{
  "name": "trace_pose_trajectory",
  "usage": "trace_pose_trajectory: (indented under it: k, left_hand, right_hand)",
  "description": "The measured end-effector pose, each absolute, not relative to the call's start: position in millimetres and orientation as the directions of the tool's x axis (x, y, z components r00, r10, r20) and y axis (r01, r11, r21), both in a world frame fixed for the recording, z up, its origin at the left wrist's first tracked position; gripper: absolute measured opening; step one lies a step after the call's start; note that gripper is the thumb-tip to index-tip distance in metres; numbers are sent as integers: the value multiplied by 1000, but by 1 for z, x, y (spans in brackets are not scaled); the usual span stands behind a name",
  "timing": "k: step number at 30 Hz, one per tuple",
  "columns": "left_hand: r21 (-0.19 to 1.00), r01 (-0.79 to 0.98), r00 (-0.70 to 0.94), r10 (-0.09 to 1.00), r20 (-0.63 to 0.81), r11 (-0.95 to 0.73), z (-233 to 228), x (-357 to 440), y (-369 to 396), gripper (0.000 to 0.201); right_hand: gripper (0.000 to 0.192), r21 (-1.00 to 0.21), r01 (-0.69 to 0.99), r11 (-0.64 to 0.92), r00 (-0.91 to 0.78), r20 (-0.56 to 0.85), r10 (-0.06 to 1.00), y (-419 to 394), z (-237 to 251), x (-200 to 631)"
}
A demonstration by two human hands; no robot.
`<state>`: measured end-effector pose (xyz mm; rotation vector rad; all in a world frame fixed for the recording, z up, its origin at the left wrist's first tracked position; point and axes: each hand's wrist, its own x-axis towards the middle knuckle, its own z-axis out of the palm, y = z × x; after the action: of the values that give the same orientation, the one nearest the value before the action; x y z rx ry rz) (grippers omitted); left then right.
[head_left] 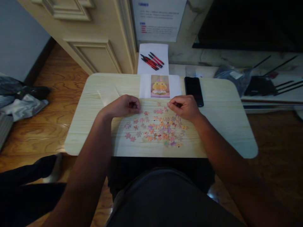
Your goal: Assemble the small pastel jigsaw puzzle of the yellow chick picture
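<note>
— Where are the puzzle pieces (165,136)?
— They lie loose on the table (224,105), mostly in the near middle part.
— And the left hand (124,106)?
— It is curled at their far left; whether it grasps something, I cannot tell.
— The right hand (186,106)?
— Its fingertips are close together, at the far right; its grip also I cannot tell. A black phone (194,90) lies just beyond it.

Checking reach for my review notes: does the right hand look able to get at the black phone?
Probably yes: the phone lies on the table close by the right hand, with nothing seen on its screen.
</note>
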<state>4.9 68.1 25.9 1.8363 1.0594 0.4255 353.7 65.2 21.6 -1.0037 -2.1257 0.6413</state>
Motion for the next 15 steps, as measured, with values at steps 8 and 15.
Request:
trace_pose_trajectory:
  k: [8,15]
  left_hand:
    - [815,541,459,885,-79,-207,24,18,66,38]
    - [807,546,430,902,-39,-226,19,23,66,40]
  right_hand:
    - [17,-730,373,572,-743,135,656,60,35,362]
    - [12,-746,407,527,-841,-81,535,51,48,359]
